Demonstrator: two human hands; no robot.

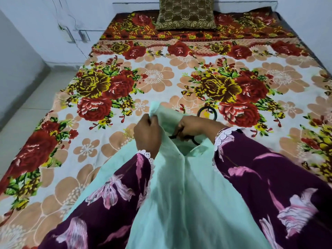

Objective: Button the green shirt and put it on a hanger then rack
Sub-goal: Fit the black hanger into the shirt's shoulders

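Observation:
A pale green shirt [183,191] is held up over the bed between my arms, its front placket facing me. My left hand [147,133] pinches the shirt's left shoulder or collar edge. My right hand [194,126] is closed on a black hanger [190,138] at the neck opening. The hanger's hook [206,112] sticks up beyond the collar, while its arms lie partly inside the shirt, hidden by the cloth. Whether the buttons are fastened cannot be made out.
A bed with a floral sheet [161,78] fills the view ahead. A brown patterned cushion [185,13] lies at the head. White walls stand behind and left, with tiled floor [23,112] to the left of the bed.

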